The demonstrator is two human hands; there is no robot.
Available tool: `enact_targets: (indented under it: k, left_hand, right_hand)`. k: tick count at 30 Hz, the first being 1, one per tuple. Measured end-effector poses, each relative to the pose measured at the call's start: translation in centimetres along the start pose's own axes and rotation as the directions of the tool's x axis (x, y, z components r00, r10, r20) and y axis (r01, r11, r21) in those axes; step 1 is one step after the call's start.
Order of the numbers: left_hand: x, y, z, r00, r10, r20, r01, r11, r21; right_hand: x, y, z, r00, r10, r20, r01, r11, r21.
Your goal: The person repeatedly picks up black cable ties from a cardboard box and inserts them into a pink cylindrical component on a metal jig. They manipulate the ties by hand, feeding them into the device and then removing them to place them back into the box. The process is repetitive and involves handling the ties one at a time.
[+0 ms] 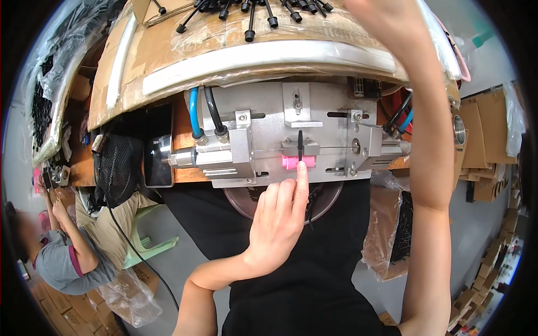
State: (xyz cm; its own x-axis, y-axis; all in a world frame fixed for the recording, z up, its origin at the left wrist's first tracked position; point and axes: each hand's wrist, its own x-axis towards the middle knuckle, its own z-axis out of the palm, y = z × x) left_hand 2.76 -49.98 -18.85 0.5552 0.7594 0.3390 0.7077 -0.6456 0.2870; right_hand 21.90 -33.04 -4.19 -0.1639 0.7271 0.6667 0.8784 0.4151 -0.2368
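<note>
My left hand (277,224) reaches up to a metal clamping fixture (269,106). Its index finger is stretched out, with the tip on a slim black rod (300,144), and the other fingers are curled; the thumb is hidden. The rod lies across a small metal block (290,149) and a bright pink piece (289,162) at the middle of the fixture. More of a dark shaft shows beside the index finger. My right hand (386,22) is stretched far forward at the top edge, near a pile of black capped rods (250,35); its fingers are cut off.
Metal cylinders (227,159) with blue and black hoses flank the fixture. A cardboard surface (213,56) with a white foam strip stands behind it. A round bowl (234,206) sits under the front edge. A dark tablet (159,145) lies left; a seated person (75,255) works farther left.
</note>
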Motion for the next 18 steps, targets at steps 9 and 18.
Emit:
enact_targets:
  k: [9,18]
  left_hand:
    - [2.0,-0.9,-1.9,0.998,0.033,0.054,-0.03,0.998,-0.064]
    - [20.8,-11.1,-7.3,0.954,0.232,-0.189,-0.233,0.972,0.022]
  right_hand:
    - [-0.6,1.5,-3.4,0.995,-0.04,-0.087,0.029,0.991,-0.128]
    - [4.7,7.6,2.2,0.895,-0.326,0.305,0.354,0.934,-0.04]
